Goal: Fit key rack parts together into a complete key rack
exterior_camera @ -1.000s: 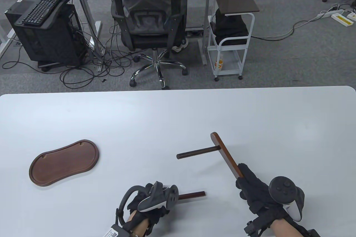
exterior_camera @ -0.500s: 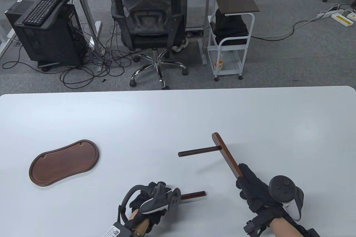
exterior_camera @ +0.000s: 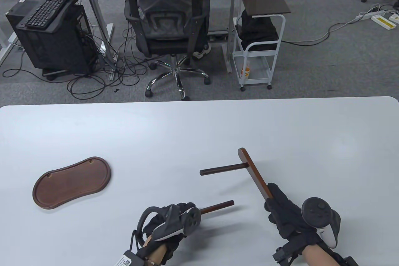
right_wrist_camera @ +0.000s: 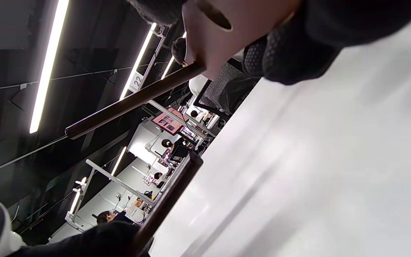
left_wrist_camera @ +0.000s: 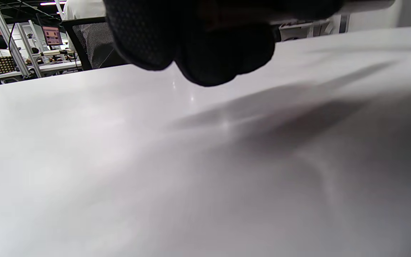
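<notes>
Since the earlier frame, the loose dowel (exterior_camera: 217, 207) has tilted up, free end toward 2 o'clock. Base tray (exterior_camera: 72, 182) lies flat at far left. Left hand (exterior_camera: 170, 222) grasps the dowel. Right hand (exterior_camera: 288, 214) grasps the crossbar (exterior_camera: 254, 174), with a fitted peg (exterior_camera: 222, 169) pointing to 9 o'clock.

a white table (exterior_camera: 199, 128) with rounded corners carries a dark wooden tray-shaped base (exterior_camera: 71, 182) near its left side.

Rod (exterior_camera: 217, 207) end inside left hand (exterior_camera: 170, 222)
</notes>
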Available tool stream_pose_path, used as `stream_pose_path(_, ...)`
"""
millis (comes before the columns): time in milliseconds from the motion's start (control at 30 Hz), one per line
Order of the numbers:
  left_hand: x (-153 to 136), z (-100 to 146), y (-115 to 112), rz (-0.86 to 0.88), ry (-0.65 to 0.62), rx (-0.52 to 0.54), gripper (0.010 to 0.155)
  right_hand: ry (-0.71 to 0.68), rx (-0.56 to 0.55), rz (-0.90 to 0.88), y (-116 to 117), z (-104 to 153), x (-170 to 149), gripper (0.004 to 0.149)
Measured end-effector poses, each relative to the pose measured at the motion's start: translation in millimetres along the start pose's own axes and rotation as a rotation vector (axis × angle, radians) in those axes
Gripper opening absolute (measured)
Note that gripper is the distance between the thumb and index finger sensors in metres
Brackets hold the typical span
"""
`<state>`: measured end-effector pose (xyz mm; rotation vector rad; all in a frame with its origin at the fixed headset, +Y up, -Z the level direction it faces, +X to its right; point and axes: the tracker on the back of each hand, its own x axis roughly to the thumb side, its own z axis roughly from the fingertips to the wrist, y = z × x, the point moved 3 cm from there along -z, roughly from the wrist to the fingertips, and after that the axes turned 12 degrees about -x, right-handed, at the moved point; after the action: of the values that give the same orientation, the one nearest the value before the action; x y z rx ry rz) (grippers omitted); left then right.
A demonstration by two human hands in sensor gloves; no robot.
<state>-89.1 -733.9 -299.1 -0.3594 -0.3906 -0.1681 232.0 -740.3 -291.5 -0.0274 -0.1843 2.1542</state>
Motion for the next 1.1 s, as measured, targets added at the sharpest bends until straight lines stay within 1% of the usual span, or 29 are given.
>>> stream_pose_path(200,21,10,15,0.027,-0.064,0.102,0.051,-0.006,-0.001,-0.005,1,0,0,0.061)
stream_pose_path(367,37,13,21,0.069,-0.111,0.141,0.051,-0.016,-0.014,-0.017,0,0,2,0.061)
stream_pose_path(733,68,18,27,0.088,-0.202,0.181,0.052,-0.026,-0.031,-0.056,1,-1,4,0.061)
stream_pose_path(1100,73,18,27,0.131,-0.227,0.178,0.052,-0.03,-0.049,-0.064,1,-1,3,0.061)
